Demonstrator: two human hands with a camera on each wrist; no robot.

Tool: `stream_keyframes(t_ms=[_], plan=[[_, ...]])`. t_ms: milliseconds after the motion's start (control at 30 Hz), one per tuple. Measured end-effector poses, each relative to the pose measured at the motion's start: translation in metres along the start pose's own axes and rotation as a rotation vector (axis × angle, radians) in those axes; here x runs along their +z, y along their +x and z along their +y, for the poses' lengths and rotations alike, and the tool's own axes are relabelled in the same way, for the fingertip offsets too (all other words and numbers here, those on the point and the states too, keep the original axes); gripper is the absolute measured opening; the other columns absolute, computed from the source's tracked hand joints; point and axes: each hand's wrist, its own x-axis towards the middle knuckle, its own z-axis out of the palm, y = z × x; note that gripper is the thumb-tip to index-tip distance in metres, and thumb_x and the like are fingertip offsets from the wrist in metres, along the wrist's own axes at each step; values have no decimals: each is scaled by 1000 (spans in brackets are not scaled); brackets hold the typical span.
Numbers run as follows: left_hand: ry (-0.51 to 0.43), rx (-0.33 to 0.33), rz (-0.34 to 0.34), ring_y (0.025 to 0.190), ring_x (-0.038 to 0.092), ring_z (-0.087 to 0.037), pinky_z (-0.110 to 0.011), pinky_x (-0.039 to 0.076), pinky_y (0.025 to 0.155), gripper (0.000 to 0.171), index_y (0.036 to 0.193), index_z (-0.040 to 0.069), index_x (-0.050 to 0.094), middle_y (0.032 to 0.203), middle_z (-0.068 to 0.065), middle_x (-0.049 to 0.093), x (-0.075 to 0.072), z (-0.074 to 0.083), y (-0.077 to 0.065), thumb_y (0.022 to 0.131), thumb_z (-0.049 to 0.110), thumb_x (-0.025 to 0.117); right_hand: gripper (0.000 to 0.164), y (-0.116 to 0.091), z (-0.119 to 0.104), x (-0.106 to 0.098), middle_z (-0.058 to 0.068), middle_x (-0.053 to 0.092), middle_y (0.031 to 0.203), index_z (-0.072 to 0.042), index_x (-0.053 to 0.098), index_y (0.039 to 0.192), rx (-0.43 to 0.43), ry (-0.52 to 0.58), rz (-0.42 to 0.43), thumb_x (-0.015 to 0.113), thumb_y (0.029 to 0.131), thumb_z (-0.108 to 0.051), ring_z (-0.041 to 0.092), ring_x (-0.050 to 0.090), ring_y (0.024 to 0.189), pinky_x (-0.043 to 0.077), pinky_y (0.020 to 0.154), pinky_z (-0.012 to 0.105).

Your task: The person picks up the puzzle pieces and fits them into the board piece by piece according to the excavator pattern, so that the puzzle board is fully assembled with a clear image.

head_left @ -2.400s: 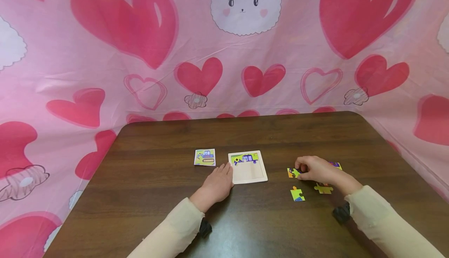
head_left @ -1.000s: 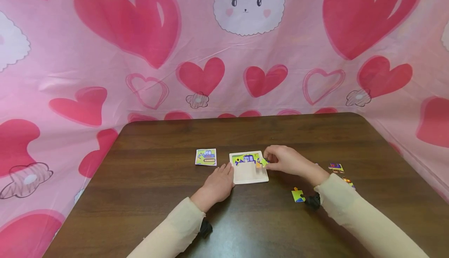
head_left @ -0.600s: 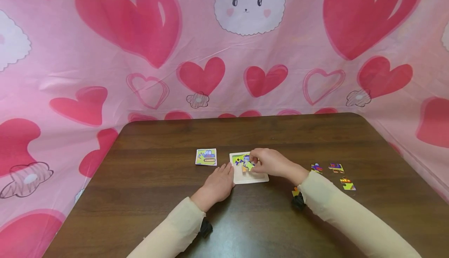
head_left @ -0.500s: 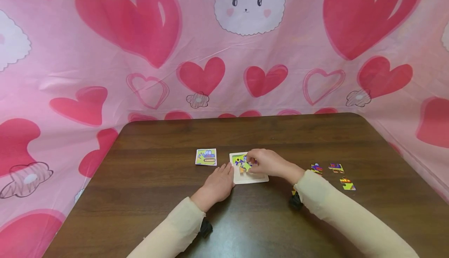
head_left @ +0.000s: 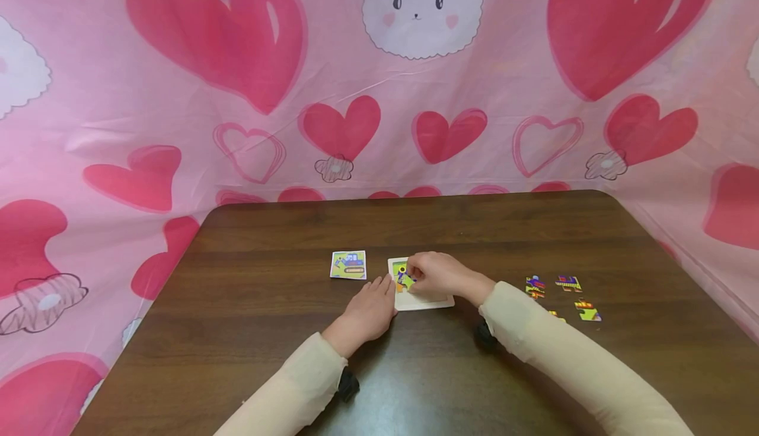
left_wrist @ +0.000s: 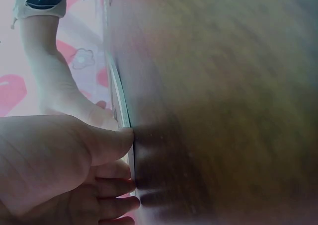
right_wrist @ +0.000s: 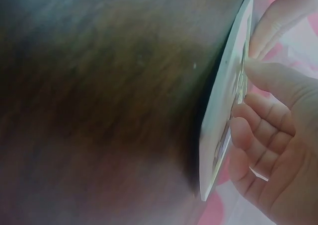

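Note:
A shallow wooden puzzle tray [head_left: 423,305] lies mid-table, with blue and green excavator pieces fitted along its top. My left hand [head_left: 369,309] rests at the tray's left edge; in the left wrist view the thumb and fingers [left_wrist: 119,205] are fairly straight against the rim. Over the tray, my right hand [head_left: 441,274] pinches a green and orange puzzle piece [head_left: 404,284] at the inner left side, just below the fitted row. The right wrist view has the right fingertips [right_wrist: 242,130] low at the tray surface. Much of the tray's right half is hidden under this hand.
A square picture card [head_left: 348,265] showing the excavator lies left of the tray. Loose puzzle pieces [head_left: 568,283] are spread on the right of the wooden table [head_left: 284,232], some partly behind the right sleeve [head_left: 534,317]. A pink heart-printed cloth hangs behind.
My right hand picked up the green and orange piece from the right, carried it left over the tray, and shifted it to the inner left side. The left hand stayed at the tray's edge.

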Motion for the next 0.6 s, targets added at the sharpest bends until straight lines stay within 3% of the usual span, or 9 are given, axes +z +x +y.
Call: stream_keyframes(t_ms=[333,600], plan=[[0,-4,-18,128,36,-27,-37,29,104,50,135,-4,41,141,-16,37,-1,0,1,95,24,49,25,5,2,3,-4,48,67,-13,58,84,33,-6,-12,78,74,-25,12,45,64,36,57,27],[-9,-7,-13,128,36,-28,-37,29,104,49,135,-4,41,141,-16,37,-1,0,1,95,23,50,15,2,4,3,-7,47,68,-16,68,91,-76,-27,5,74,77,-17,10,44,63,36,56,26]])
